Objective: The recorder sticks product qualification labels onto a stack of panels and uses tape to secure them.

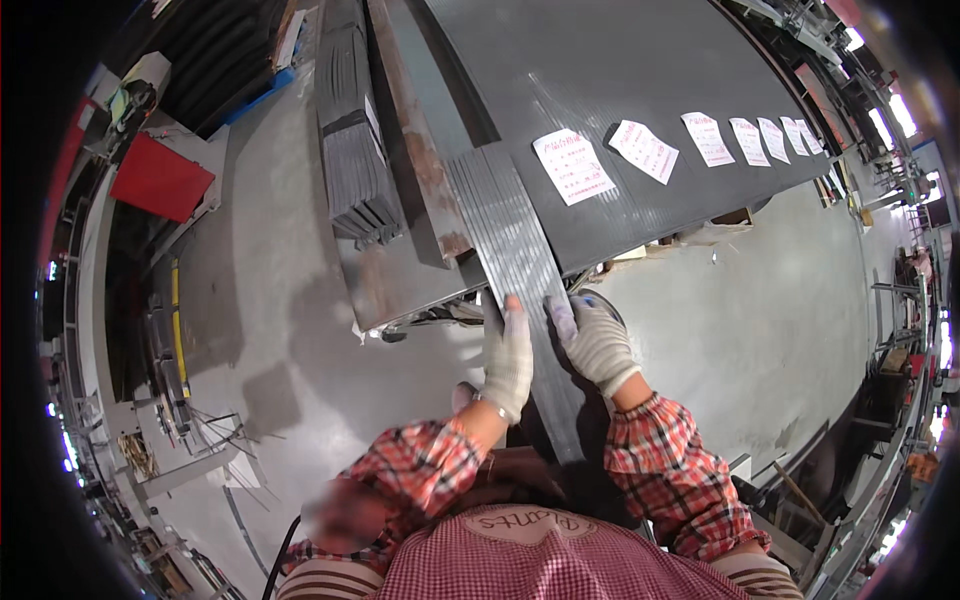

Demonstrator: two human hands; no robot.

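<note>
A long bundle of thin grey strips (510, 225) lies side by side, reaching from the table toward my body past the table's near edge. My left hand (508, 360), in a pale knit glove with a bare thumb tip, grips the left edge of the bundle, thumb up along it. On the opposite edge my right hand (598, 345), in a matching glove, is closed with its fingertips against the strips. The undersides of both grips are hidden.
White paper labels with red print (575, 166) lie in a row on the dark grey table (640, 70). Left of the bundle are a rusty metal bar (415, 120) and stacked grey strips (362, 180). A red box (160, 178) stands farther left on the grey floor.
</note>
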